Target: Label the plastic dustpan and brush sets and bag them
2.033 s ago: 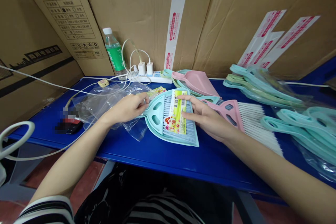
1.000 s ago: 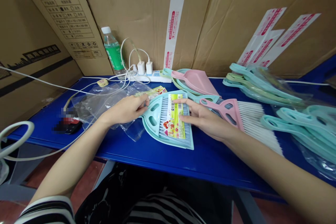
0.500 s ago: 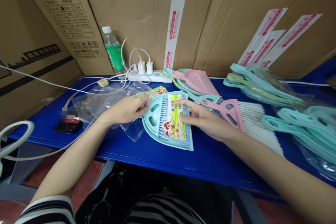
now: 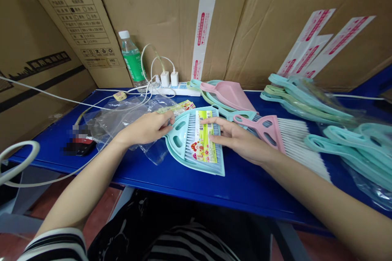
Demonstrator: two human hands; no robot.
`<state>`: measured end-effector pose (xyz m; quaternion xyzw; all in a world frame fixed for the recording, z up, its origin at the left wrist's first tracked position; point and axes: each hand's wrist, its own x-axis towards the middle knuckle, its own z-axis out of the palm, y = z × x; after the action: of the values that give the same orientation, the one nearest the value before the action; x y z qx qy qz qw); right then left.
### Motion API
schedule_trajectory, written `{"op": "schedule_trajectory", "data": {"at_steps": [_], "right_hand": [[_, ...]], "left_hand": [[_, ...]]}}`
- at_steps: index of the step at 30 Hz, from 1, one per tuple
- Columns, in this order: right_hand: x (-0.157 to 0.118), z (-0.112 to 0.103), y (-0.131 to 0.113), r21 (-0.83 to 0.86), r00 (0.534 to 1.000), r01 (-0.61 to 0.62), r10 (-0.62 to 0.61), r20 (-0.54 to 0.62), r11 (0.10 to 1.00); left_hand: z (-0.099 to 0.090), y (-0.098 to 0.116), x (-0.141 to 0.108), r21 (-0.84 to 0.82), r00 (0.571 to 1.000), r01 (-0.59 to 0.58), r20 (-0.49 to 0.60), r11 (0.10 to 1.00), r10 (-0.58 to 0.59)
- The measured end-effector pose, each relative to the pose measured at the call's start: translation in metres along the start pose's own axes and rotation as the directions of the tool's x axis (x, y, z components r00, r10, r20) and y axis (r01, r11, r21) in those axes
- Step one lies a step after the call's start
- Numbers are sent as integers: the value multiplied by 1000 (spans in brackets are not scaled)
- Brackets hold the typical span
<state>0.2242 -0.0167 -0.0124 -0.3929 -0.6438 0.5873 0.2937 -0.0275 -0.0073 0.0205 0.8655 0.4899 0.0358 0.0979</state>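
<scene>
My left hand (image 4: 145,128) lies at the handle end of a mint-green plastic dustpan (image 4: 196,164), its fingers curled over the handle, beside a clear plastic bag (image 4: 122,120). A small brush with white bristles (image 4: 190,136) nests in the dustpan, with a yellow-green printed label card (image 4: 203,142) on top. My right hand (image 4: 237,136) rests its spread fingertips on that card's right edge. Behind my right wrist lies a pink-handled brush (image 4: 265,128) with long white bristles.
A pink dustpan (image 4: 228,96) and mint dustpans lie at the back. Bagged handles (image 4: 306,102) and a mint stack (image 4: 352,147) fill the right of the blue table (image 4: 214,200). A power strip (image 4: 180,89), chargers, cables and a water bottle (image 4: 131,59) stand before cardboard boxes.
The dustpan with its brush and card has turned slightly clockwise and shifted left. My right hand has moved left with it, and my left hand has stayed almost still.
</scene>
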Motion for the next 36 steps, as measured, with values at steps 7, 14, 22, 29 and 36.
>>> {"op": "schedule_trajectory", "data": {"at_steps": [7, 14, 22, 29, 36], "right_hand": [[2, -1, 1, 18, 999, -29, 28, 24, 999], [2, 0, 3, 109, 994, -113, 111, 18, 988], [2, 1, 0, 159, 993, -119, 118, 16, 980], [2, 0, 0, 152, 992, -125, 125, 10, 980], [3, 0, 2, 143, 995, -102, 100, 19, 985]], "left_hand": [[0, 1, 0, 3, 1000, 12, 10, 1000, -12], [-1, 2, 0, 23, 1000, 18, 15, 1000, -18], [-1, 1, -1, 40, 1000, -14, -12, 999, 14], [0, 2, 0, 57, 1000, 9, 0, 998, -9], [0, 0, 0, 49, 1000, -4, -5, 999, 4]]}}
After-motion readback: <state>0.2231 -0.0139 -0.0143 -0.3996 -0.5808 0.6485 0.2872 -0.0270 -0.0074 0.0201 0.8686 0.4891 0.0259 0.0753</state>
